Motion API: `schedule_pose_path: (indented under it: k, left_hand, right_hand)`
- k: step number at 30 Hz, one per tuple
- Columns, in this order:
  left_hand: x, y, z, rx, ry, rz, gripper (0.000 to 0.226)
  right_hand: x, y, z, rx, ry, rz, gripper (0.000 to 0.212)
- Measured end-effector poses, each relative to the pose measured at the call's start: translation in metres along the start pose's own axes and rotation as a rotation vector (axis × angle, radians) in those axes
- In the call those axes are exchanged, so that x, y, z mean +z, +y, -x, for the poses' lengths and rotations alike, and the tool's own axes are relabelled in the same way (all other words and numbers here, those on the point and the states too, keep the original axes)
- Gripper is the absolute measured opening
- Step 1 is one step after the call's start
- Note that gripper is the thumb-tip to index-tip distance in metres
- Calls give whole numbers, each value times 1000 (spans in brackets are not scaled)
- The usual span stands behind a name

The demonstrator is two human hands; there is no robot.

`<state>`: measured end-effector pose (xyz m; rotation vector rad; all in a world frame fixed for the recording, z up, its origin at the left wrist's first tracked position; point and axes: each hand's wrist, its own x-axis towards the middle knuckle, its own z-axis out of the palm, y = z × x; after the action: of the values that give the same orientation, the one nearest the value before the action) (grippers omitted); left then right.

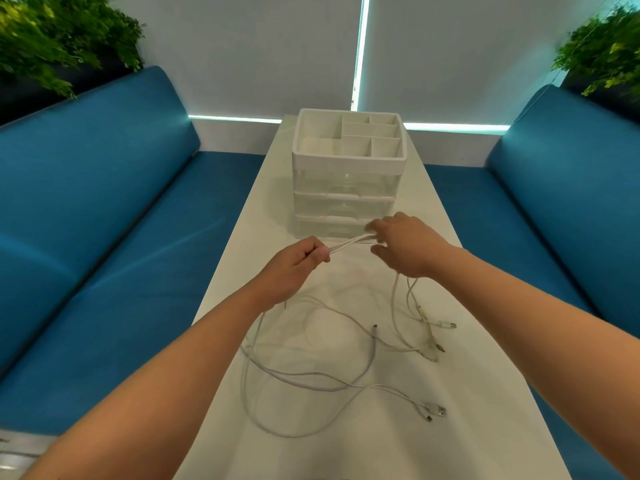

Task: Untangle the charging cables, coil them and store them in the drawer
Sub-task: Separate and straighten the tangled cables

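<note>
Blue benches (104,188) flank long white table (485,393); table near end cut off by frame bottom. Drawer organiser (346,188) stands at far end, three clear drawers closed, contents hard to make out. White charging cables (311,382) sprawl tangled on table mid-section, plugs blurred. Left hand (294,268) curled, pinching doubled cable strand. Right hand (405,245) grips same strand's other end, fingertips hidden behind the hand; more strands hang below it. Strand taut between hands, just before lowest drawer.
</note>
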<state>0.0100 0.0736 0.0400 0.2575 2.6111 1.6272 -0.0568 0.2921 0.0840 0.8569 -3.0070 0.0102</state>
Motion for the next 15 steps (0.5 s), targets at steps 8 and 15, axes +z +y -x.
schedule_pose_path:
  k: [8, 15]
  left_hand:
    - [7, 18, -7, 10, 65, 84, 26]
    - [-4, 18, 0, 61, 99, 114, 28]
  right_hand:
    - [-14, -67, -16, -151, -117, -225, 27]
    - [-22, -53, -11, -228, -138, -382, 12]
